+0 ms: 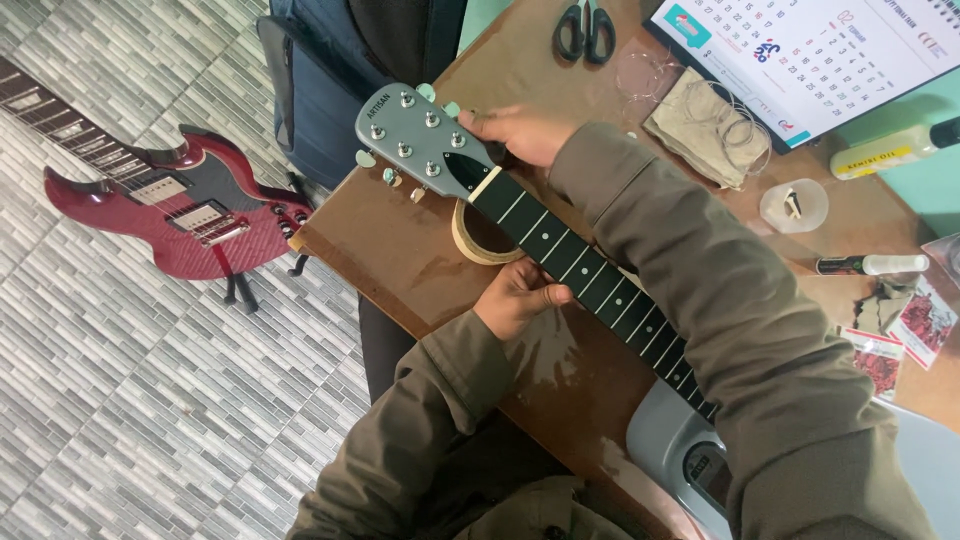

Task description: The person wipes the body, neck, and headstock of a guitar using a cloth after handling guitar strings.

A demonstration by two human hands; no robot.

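Observation:
A grey electric guitar lies across the brown table (400,260). Its black fretboard neck (590,275) rests on a roll of tape (478,238), and its grey headstock (415,140) points to the upper left. My left hand (515,298) grips the neck from the near side, thumb on the fretboard. My right hand (520,133) is at the far edge of the headstock, fingers closed on a tuning peg there. The grey guitar body (665,440) shows at the bottom, partly hidden by my right sleeve.
A red electric guitar (190,215) stands on the tiled floor at left. On the table's far side are black scissors (585,30), a desk calendar (810,55), coiled strings on a cloth (705,125), a bottle (890,150), a small clear cup (793,205), a white marker (870,265) and red packets (925,320). A dark bag (330,80) leans behind.

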